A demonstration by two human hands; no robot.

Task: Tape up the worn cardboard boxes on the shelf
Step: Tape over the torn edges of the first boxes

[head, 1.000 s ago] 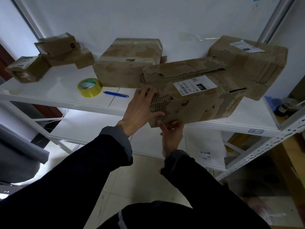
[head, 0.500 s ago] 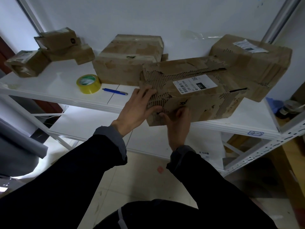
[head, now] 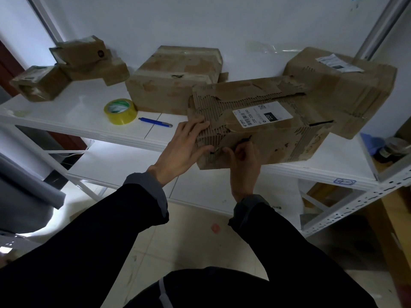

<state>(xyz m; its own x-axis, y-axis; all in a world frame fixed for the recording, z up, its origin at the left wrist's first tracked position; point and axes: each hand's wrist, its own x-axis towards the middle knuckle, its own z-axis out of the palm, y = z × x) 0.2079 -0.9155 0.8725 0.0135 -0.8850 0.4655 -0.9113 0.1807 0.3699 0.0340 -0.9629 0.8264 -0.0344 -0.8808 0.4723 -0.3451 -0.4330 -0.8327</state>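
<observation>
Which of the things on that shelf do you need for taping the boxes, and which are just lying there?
For the job:
torn box, under left hand and right hand
tape roll
other worn boxes

Just lying about:
blue pen
jar on the neighbouring shelf

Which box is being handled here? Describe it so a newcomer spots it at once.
On the white shelf, find the front edge, right of the yellow tape roll. The torn box there overhangs that edge; only it shows stripped corrugation and a white "220" label.
</observation>
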